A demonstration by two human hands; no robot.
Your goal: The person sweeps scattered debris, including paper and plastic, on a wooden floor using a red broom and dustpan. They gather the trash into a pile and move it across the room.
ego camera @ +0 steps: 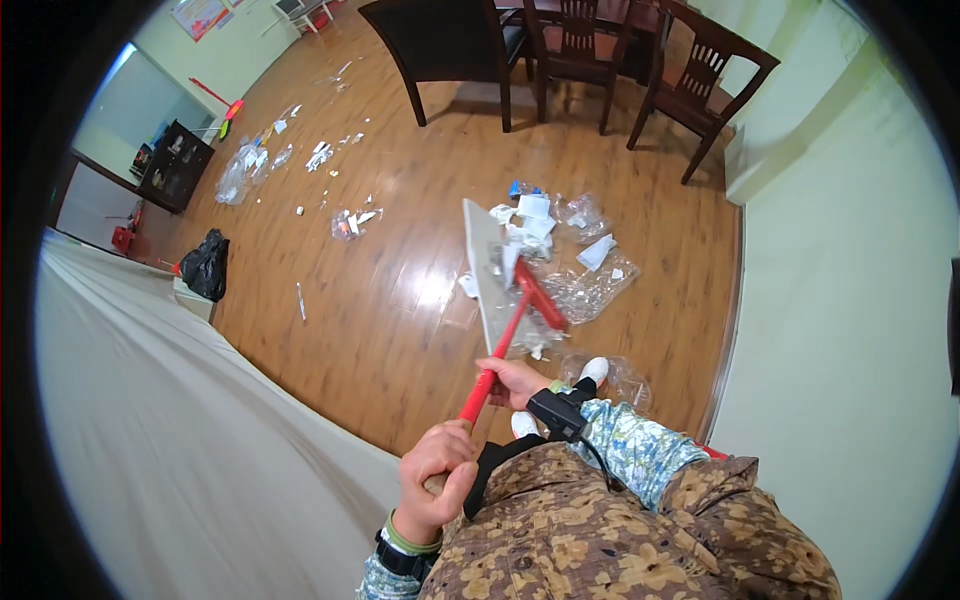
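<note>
A broom with a red handle (478, 397), a red head (541, 296) and a pale, blurred sweeping edge (480, 277) reaches out over the floor before me. My left hand (436, 474) is wrapped around the handle's wooden-looking top end. Farther down, my right hand (517, 381) grips the same handle. The broom head lies among litter: white paper pieces (534, 217), clear plastic wrap (589, 292), a crumpled clear bag (583, 216) and a blue wrapper (523, 189). Part of the litter is hidden behind the head. More clear plastic (628, 381) lies by my white shoe (595, 370).
Dark wooden chairs (694, 82) stand at the far side. A wall (840, 315) bounds the right; a pale cloth (187, 450) hangs at left. Beyond lie more plastic litter (241, 174), a black bag (205, 266), a low dark cabinet (176, 166) and a red-and-green long-handled tool (231, 112).
</note>
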